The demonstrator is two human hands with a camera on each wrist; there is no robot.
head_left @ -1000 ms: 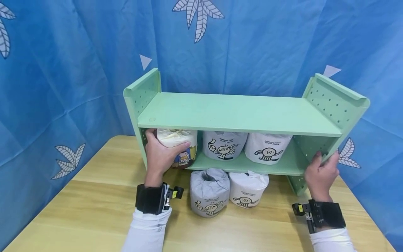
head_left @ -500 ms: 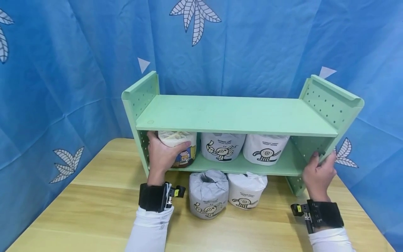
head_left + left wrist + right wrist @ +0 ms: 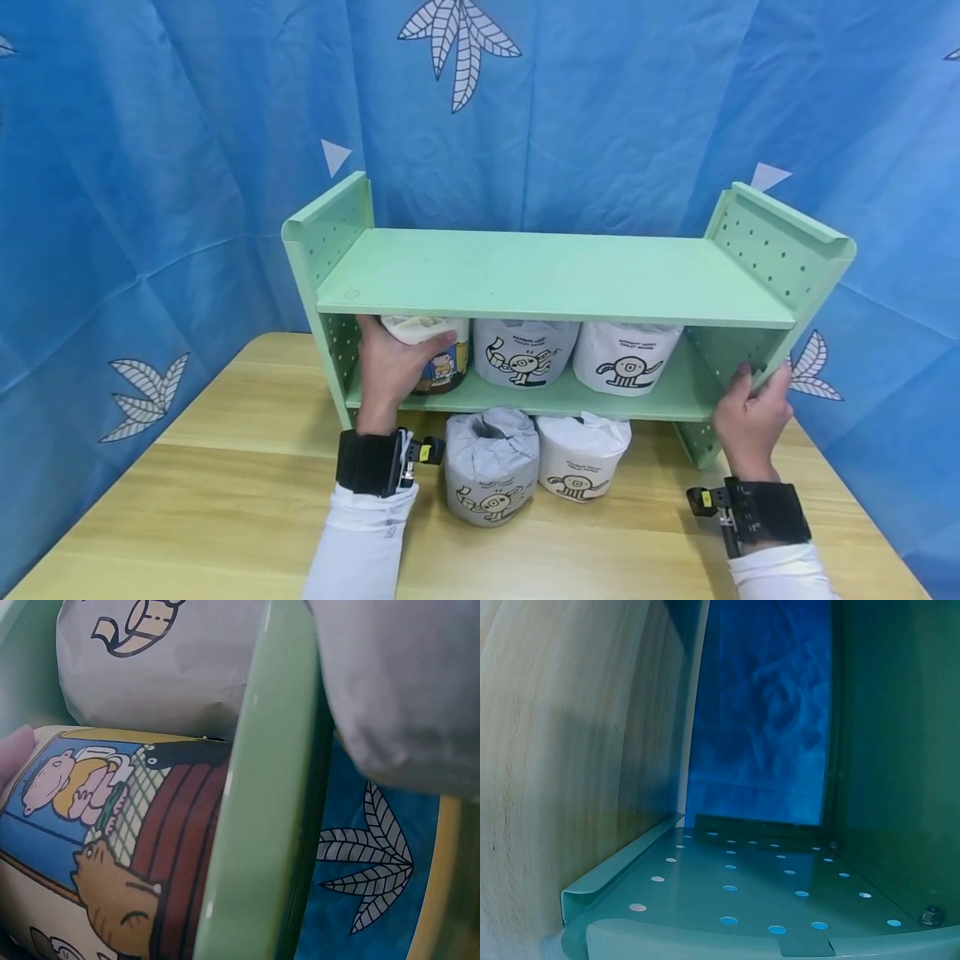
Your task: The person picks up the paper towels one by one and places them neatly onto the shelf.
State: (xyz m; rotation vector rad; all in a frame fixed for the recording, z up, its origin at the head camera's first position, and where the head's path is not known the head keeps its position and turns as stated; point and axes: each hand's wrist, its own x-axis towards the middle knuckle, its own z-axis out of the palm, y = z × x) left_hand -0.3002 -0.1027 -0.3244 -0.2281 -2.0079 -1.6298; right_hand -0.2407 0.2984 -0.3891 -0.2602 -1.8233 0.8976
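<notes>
A pale green two-tier shelf [image 3: 555, 275] with perforated side panels stands on the table. On its lower board, at the left end, sits a toilet roll [image 3: 444, 368] in a colourful cartoon wrapper. My left hand [image 3: 392, 367] holds that roll, thumb across its front; its other fingers are mostly hidden beside and behind it. In the left wrist view the cartoon wrapper [image 3: 112, 825] lies right at the green board edge [image 3: 259, 795]. My right hand [image 3: 752, 421] grips the front edge of the right side panel, whose holes [image 3: 730, 888] show in the right wrist view.
Beside the held roll on the lower board are a grey-wrapped toilet roll [image 3: 517, 367] and a white-wrapped one [image 3: 626, 371]. Below, on the wooden table [image 3: 217, 500], stand another grey roll [image 3: 491, 479] and a white roll [image 3: 581, 467]. A blue curtain [image 3: 600, 108] hangs behind.
My left hand has pushed the cartoon-wrapped roll a little further back onto the lower board. The right hand keeps its grip on the side panel. The head view has shifted slightly.
</notes>
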